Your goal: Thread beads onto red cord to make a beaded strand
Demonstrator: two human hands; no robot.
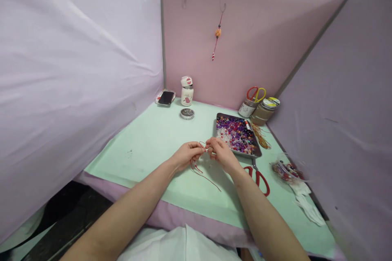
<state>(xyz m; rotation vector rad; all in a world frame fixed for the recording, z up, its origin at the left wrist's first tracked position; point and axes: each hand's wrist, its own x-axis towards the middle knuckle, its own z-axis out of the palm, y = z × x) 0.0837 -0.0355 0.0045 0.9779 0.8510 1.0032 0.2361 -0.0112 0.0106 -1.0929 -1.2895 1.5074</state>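
The fingertips of the left hand [185, 155] and the right hand [222, 153] meet over the middle of the green table [151, 138], and they cover most of what lies between them. Both hands are pinched closed on a thin red cord [204, 176]. A small loop shows above the fingers and two loose ends trail toward the near edge. Whether a bead sits on the cord inside the pinch is too small to tell. The right wrist hides one handle of the red scissors [261, 178] lying just to the right.

Just beyond the right hand, a dark flat tray [249, 155] holds a dense heap of purple, pink and clear beads [234, 130], with a small tube-like item at its far right corner that is hard to make out. Orange threads [261, 136] lie beside the tray. Far right, a cup [246, 109] holds scissors with one red and one yellow handle, and a brown spool [263, 113] stands touching it. On the right, a clear bag [286, 169] of reddish pieces is blurred, with white scraps [308, 206] near it. Far left are a phone [165, 98], a small white bottle [186, 94] and a round tin [187, 113] whose contents are unclear. A beaded ornament [217, 32] hangs on the back panel.
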